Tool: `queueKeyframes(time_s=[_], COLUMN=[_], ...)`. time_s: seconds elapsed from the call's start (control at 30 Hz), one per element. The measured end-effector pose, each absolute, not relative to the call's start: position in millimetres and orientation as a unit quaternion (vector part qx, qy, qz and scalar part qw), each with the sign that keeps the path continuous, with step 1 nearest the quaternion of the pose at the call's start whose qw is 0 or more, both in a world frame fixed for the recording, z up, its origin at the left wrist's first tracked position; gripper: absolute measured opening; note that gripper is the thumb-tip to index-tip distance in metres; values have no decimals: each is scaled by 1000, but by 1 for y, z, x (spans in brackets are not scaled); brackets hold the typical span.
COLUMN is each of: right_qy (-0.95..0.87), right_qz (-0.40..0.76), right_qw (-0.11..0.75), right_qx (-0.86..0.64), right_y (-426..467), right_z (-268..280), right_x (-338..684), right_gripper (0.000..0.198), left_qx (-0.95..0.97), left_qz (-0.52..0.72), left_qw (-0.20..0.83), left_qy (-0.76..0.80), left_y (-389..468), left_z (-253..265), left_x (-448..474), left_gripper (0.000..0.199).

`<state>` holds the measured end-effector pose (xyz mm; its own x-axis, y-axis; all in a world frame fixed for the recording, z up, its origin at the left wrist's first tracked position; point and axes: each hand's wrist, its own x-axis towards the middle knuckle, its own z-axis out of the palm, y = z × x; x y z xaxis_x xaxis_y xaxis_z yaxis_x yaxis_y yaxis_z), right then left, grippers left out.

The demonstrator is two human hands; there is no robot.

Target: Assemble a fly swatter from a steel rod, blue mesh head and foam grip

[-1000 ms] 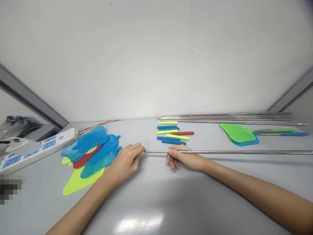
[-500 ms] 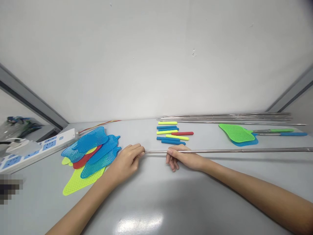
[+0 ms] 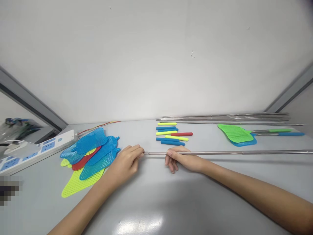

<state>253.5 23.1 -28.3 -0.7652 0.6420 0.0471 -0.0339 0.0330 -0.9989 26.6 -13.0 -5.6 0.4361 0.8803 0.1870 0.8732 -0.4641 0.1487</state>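
Note:
A long, thin telescopic metal rod (image 3: 220, 152) lies level across the middle and right of the view, its sections drawn out and its right end beyond the frame. My left hand (image 3: 129, 160) is closed on the rod's thin left end, which its fingers hide. Further right, my right hand (image 3: 181, 159) pinches the rod between thumb and index finger, with the other fingers loosely curled below. Behind the hands lie several coloured handle sleeves, among them a red sleeve (image 3: 182, 134) and a yellow sleeve (image 3: 176, 138). Beside my left hand is a pile of mesh fly swatter heads (image 3: 100, 163).
Several bare metal rods (image 3: 227, 118) lie along the wall at the back. In front of them, on the right, two swatters with handles overlap, a green one (image 3: 236, 133) uppermost. A white power strip (image 3: 55, 143) with a plug stands at the left on the grey table (image 3: 156, 202).
Both hands keep the same hold on the rod, with hardly any movement. The whole view has shifted very slightly.

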Motion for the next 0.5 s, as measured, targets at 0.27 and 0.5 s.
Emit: queueKeyframes(time_s=[0.27, 0.5], right_qy=[-674, -677], right_qz=[655, 652], right_qw=[253, 251], right_qx=[-231, -230], right_y=[22, 22], right_z=[-27, -29], right_x=[254, 253], right_gripper=[39, 40], left_qx=[848, 848], left_qz=[122, 126], left_qw=[17, 11], left_qy=[515, 515], left_y=[-14, -15], left_z=[-3, -3], left_x=[29, 32], left_gripper=[20, 22])
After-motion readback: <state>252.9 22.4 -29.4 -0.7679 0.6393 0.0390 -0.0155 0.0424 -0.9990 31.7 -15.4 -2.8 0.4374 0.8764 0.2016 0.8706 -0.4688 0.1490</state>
